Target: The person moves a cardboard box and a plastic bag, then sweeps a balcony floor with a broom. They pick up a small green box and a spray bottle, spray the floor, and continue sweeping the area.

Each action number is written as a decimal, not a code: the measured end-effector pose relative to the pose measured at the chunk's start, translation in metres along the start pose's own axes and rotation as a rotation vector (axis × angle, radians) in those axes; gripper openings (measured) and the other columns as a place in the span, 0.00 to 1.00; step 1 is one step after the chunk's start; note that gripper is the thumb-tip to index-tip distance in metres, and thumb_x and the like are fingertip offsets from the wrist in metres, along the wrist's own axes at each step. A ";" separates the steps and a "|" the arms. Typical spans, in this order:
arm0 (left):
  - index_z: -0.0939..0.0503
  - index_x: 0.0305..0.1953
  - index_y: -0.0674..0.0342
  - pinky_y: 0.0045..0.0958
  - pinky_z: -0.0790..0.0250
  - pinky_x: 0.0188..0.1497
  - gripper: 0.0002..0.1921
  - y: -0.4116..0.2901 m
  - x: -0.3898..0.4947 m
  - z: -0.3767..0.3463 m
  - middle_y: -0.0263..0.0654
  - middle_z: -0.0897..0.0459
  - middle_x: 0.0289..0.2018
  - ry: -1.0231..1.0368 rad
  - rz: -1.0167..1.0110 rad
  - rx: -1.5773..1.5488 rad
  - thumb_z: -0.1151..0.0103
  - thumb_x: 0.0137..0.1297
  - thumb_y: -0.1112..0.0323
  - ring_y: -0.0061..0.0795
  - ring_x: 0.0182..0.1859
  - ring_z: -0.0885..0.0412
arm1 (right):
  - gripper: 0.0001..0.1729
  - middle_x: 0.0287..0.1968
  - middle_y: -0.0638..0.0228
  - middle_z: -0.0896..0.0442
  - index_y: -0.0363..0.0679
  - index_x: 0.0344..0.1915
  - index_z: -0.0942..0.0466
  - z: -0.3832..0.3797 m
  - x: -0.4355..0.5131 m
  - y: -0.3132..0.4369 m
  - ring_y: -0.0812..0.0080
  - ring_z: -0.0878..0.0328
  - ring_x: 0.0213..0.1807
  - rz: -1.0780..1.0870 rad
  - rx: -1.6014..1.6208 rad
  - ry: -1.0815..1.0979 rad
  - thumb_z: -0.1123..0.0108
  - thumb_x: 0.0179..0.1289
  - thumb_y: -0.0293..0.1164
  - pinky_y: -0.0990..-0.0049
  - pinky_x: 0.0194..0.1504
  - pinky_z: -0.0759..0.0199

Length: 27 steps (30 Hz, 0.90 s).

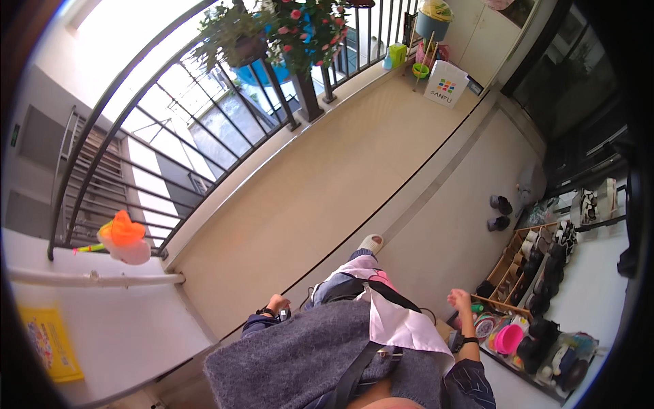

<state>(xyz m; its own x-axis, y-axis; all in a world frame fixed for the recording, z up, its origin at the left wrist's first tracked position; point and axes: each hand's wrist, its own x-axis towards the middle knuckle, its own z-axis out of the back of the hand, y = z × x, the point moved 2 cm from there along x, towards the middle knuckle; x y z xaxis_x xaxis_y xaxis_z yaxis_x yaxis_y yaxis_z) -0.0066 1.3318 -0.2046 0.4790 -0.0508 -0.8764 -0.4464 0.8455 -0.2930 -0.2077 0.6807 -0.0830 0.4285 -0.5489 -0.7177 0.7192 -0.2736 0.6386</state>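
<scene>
My left hand (278, 303) hangs at my left side, beside the grey fuzzy garment (286, 353) I wear. A dark band circles that wrist; nothing shows in the hand, but its fingers are too small to make out well. Out to the right is my right hand (459, 300), fingers loosely bent with nothing in them, near the shoe rack but apart from it. A strapped device (454, 341) sits on the right wrist. A pale pink apron (403, 322) hangs over my front, and one foot in a light slipper (373, 243) is forward on the floor.
Black metal railing (204, 189) with flowering plants (306, 30) runs along the left. At right stands a wooden shoe rack (511, 266), with grey shoes (498, 223) on the floor beyond it. A white paper bag (446, 84) bearing writing stands by the far cabinet (467, 36).
</scene>
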 end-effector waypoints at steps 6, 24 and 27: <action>0.24 0.21 0.63 0.24 0.29 0.20 0.08 -0.207 0.092 0.083 0.37 0.21 0.18 0.089 0.183 -0.050 0.49 0.52 0.67 0.28 0.18 0.24 | 0.09 0.20 0.66 0.23 0.39 0.33 0.26 0.054 -0.002 -0.026 0.75 0.27 0.17 -0.259 0.117 -0.208 0.49 0.55 0.33 0.80 0.17 0.35; 0.20 0.26 0.58 0.32 0.29 0.35 0.13 -0.572 0.216 0.117 0.39 0.20 0.31 -0.077 -0.375 1.352 0.54 0.51 0.60 0.35 0.36 0.22 | 0.11 0.13 0.63 0.26 0.37 0.16 0.27 0.132 0.087 -0.009 0.68 0.30 0.11 -0.573 0.234 -0.360 0.51 0.48 0.30 0.72 0.13 0.37; 0.20 0.30 0.62 0.31 0.29 0.38 0.09 -0.558 0.202 0.113 0.42 0.20 0.33 -0.344 0.154 0.421 0.47 0.50 0.65 0.39 0.39 0.22 | 0.12 0.12 0.62 0.27 0.36 0.15 0.27 0.187 0.168 0.040 0.67 0.30 0.10 -0.508 0.177 -0.366 0.51 0.48 0.31 0.71 0.12 0.37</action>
<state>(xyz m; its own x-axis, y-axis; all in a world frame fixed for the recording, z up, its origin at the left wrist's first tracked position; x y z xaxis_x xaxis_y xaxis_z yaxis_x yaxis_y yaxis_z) 0.4249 0.9097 -0.1746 0.6826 0.2065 -0.7010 -0.2242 0.9722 0.0681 -0.2097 0.4296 -0.1257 -0.1777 -0.5417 -0.8216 0.6685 -0.6791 0.3032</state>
